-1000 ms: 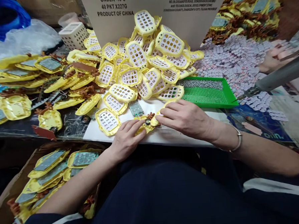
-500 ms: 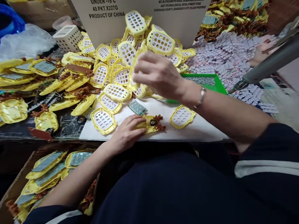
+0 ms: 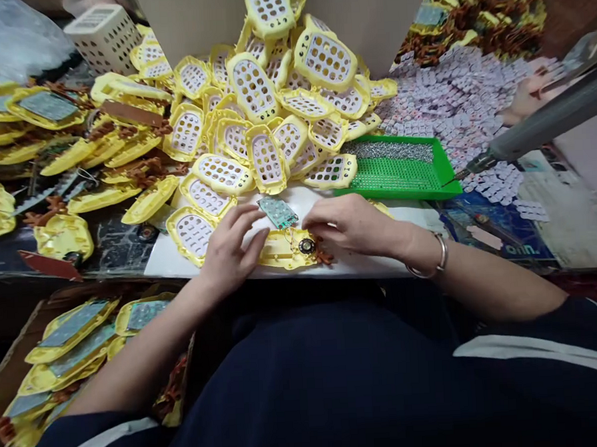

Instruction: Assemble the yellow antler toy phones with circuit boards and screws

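Observation:
On the white work surface lies a yellow plastic shell (image 3: 280,250), inner side up, with a round black speaker (image 3: 307,246) and a brown antler-shaped piece (image 3: 324,257) at its right end. Just behind it a green circuit board (image 3: 278,212) is joined to it by thin wires. My left hand (image 3: 232,243) is at the shell's left end, thumb and fingers apart, holding nothing. By the board's right corner and the speaker, my right hand (image 3: 353,226) has its fingers curled together; what is between the fingertips is hidden.
Yellow shells with white grilles (image 3: 268,162) are heaped behind. A green tray (image 3: 396,172) holds screws. An electric screwdriver (image 3: 504,142) points in from the right, near many small white pieces (image 3: 452,102). A box (image 3: 84,335) of assembled shells stands lower left. Another person's hand (image 3: 532,94) is at right.
My right hand has come down from the heap of grille shells to the circuit board. My left hand has lifted off the yellow shell and opened. The view has tilted down.

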Available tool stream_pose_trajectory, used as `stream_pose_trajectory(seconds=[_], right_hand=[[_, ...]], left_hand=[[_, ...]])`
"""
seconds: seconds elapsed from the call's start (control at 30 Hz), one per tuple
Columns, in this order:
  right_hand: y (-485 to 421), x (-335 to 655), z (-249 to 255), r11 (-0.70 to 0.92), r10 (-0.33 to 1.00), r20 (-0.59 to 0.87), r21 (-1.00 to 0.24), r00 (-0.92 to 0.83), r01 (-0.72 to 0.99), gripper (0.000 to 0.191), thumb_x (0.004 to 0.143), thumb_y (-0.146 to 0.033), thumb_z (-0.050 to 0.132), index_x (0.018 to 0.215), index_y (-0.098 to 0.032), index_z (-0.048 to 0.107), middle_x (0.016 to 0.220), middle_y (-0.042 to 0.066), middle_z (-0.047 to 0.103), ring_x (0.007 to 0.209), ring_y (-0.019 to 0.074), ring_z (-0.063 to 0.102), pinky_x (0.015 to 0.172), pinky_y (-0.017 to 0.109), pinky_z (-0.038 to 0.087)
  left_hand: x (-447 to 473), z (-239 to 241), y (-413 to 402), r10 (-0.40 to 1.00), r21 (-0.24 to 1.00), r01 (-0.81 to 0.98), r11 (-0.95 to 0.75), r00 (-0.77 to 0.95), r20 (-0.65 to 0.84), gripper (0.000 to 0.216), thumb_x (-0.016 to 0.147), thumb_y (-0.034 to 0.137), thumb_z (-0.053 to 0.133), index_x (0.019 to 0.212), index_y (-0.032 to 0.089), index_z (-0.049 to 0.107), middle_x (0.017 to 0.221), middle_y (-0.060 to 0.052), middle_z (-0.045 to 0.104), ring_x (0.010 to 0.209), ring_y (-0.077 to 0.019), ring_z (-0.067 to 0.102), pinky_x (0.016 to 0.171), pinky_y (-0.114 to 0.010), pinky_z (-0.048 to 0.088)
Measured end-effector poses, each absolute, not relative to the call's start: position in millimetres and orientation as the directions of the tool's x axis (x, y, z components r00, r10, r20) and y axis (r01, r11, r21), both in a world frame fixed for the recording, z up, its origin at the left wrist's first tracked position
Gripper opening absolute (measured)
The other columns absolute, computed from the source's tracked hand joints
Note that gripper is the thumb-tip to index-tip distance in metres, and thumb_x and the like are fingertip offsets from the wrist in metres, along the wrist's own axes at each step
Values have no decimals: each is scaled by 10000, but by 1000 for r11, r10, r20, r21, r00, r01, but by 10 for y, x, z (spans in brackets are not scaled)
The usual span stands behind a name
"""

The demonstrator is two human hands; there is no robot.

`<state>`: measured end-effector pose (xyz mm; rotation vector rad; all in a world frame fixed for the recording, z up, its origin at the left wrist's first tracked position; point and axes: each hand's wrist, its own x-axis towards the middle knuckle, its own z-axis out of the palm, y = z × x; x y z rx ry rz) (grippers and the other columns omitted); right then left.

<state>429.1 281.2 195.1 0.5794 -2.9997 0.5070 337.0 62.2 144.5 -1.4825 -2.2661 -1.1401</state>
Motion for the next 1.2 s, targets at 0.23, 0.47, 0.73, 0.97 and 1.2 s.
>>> stream_pose_trajectory(seconds=[0.23,0.47,0.73,0.97,1.2], right_hand=[[2833,4656,1753,848,-267,313,-374,-912,-377,250,959,-223,467,928,-106,687,831,78,688,745,139,621,668,233,459],[2699,4234,1795,912,-144,113,-371,-983,-177,249,949,-222,466,1022,-119,681,985,112,701,894,198,625,765,301,451],[2510,3771,1733,695,108,-153,-695,-982,185,520,725,-232,740,1199,-160,539,826,6,629,763,149,563,708,286,412],[2541,3989,1785,245,150,-147,-952,-978,181,213,700,-122,622,913,-114,613,690,-35,508,627,85,460,642,267,397],[2648,4288,1796,119,304,-52,-989,-951,92,352,634,-127,575,977,-188,526,817,-24,522,700,97,491,670,258,439]], left_hand=[[3168,1489,800,765,339,894,293,-432,477,258,917,334,532,1065,134,600,1017,-130,659,946,-240,624,812,-380,534],[3202,1457,690,722,347,863,367,-500,479,191,893,267,545,1017,134,604,776,-48,664,651,-151,593,650,-282,494],[3274,1437,727,613,757,574,312,-730,301,409,802,358,628,1137,152,516,977,-66,605,611,-87,556,568,-231,502],[3293,1401,729,466,839,494,228,-812,352,384,797,362,644,1098,200,469,984,-47,589,690,-112,577,565,-236,498],[3704,1444,790,669,274,926,261,-378,640,305,841,414,652,973,158,551,888,-86,635,810,-212,570,679,-341,468]])
